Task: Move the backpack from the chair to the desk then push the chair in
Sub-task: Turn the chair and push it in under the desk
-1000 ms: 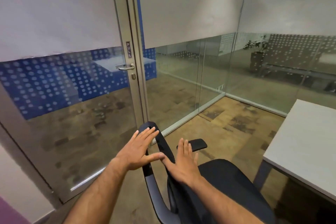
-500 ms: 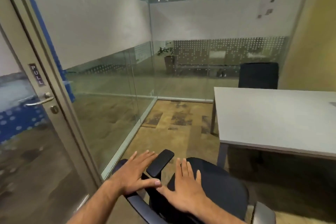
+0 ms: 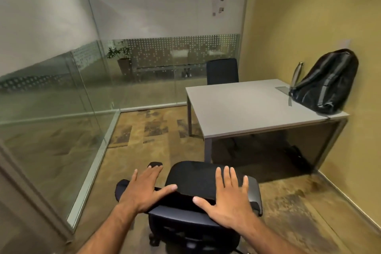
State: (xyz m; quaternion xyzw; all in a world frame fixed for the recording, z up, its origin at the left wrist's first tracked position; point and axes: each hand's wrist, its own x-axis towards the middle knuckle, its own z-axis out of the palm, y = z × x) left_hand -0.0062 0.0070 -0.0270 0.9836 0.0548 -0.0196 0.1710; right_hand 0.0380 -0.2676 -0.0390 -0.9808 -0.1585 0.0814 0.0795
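On the grey desk (image 3: 243, 107) by the yellow wall (image 3: 299, 27) sits the black backpack (image 3: 325, 82), leaning on that wall, with a silver bottle (image 3: 296, 72) just behind it. Glass walls (image 3: 61, 88) close off the small room, and the floor (image 3: 134, 140) is brown. Another chair (image 3: 222, 71) is partly hidden behind the desk. Under the desk it is too dark to see much. Both hands lie flat with fingers spread on the black chair (image 3: 198, 175) back, left hand (image 3: 144, 189), right hand (image 3: 228, 196). Bare floor lies between chair and desk.
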